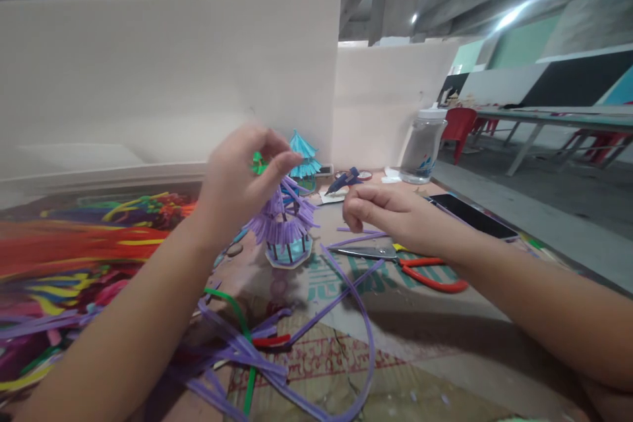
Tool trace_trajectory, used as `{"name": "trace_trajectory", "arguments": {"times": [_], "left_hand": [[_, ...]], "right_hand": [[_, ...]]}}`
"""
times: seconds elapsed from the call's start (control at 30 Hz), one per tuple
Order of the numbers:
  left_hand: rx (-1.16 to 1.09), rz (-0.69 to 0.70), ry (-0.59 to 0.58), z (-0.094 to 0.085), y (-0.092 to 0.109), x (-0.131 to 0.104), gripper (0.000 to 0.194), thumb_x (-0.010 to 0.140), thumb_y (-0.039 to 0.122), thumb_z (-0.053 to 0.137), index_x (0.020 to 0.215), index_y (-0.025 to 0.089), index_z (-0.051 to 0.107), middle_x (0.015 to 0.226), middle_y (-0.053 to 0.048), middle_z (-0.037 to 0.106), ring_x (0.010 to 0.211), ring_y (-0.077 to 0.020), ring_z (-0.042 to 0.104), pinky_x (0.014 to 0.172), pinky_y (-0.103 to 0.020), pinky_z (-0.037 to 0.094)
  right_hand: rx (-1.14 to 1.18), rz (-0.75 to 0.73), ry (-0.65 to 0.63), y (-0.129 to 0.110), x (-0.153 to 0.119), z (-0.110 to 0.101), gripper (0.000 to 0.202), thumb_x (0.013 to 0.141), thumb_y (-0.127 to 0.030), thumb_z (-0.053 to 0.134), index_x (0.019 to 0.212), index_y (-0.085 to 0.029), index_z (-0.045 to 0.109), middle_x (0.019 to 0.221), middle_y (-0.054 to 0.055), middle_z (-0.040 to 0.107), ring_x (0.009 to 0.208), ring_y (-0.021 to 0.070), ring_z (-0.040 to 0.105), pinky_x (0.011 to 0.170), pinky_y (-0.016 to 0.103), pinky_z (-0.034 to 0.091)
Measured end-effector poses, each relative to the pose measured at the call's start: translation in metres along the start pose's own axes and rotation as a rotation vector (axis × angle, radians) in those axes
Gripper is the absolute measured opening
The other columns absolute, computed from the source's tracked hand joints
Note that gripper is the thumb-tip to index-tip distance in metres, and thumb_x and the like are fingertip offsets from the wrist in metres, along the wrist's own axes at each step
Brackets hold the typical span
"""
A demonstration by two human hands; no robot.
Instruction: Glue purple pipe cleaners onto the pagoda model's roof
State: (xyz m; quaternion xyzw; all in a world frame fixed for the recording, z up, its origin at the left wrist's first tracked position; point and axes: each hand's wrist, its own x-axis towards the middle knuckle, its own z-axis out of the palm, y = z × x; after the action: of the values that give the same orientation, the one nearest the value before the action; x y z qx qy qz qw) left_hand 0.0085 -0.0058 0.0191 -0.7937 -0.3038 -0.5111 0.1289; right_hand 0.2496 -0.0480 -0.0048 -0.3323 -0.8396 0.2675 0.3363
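Note:
A small purple pavilion model (287,227), its tiered roof made of pipe-cleaner pieces, stands upright on a pale blue base. My left hand (244,175) is raised over its left side and hides part of the roof top. Thumb and index finger come together in a pinch, slightly blurred, and I cannot make out what is between them. To the right of the model, my right hand (378,211) hovers with curled fingers above the scissors (366,252), which have red and yellow handles. Whatever its fingers hold is hidden. Loose purple pipe cleaners (363,316) lie in front.
Behind the model are a turquoise pagoda model (302,155) and a dark blue glue gun (343,179). A clear bottle (422,148) and a phone (472,216) lie along the right side. Bundles of coloured pipe cleaners (89,244) cover the left. White panels (173,79) rise behind.

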Motion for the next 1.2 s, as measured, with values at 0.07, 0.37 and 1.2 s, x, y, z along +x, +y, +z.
{"name": "trace_trajectory", "arguments": {"times": [0.07, 0.37, 1.2], "left_hand": [[0.014, -0.089, 0.037, -0.005, -0.01, 0.003, 0.028, 0.092, 0.049, 0.06, 0.084, 0.022, 0.061, 0.085, -0.002, 0.066, 0.082, -0.0177, 0.059, 0.079, -0.031, 0.047], [0.024, -0.332, -0.233, -0.001, -0.039, 0.006, 0.035, 0.088, 0.052, 0.059, 0.084, 0.02, 0.073, 0.083, -0.006, 0.073, 0.077, -0.022, 0.063, 0.069, -0.03, 0.044], [-0.308, -0.288, -0.249, 0.006, -0.003, 0.001, 0.031, 0.091, 0.045, 0.059, 0.092, 0.018, 0.074, 0.089, -0.005, 0.073, 0.083, -0.0191, 0.065, 0.073, -0.03, 0.048]], "right_hand": [[-0.015, -0.041, -0.11, -0.008, -0.005, -0.007, 0.033, 0.101, -0.032, 0.047, 0.073, -0.019, 0.059, 0.072, -0.001, 0.059, 0.068, 0.0108, 0.055, 0.066, 0.025, 0.046], [0.063, -0.195, -0.31, -0.016, -0.014, -0.012, 0.012, 0.094, -0.029, 0.063, 0.091, -0.02, 0.071, 0.086, 0.001, 0.07, 0.082, 0.0127, 0.064, 0.075, 0.026, 0.05], [-0.488, -0.348, 0.313, 0.02, -0.005, 0.018, 0.015, 0.097, -0.023, 0.054, 0.104, -0.022, 0.067, 0.096, 0.004, 0.075, 0.085, 0.0164, 0.068, 0.076, 0.029, 0.05]]}}
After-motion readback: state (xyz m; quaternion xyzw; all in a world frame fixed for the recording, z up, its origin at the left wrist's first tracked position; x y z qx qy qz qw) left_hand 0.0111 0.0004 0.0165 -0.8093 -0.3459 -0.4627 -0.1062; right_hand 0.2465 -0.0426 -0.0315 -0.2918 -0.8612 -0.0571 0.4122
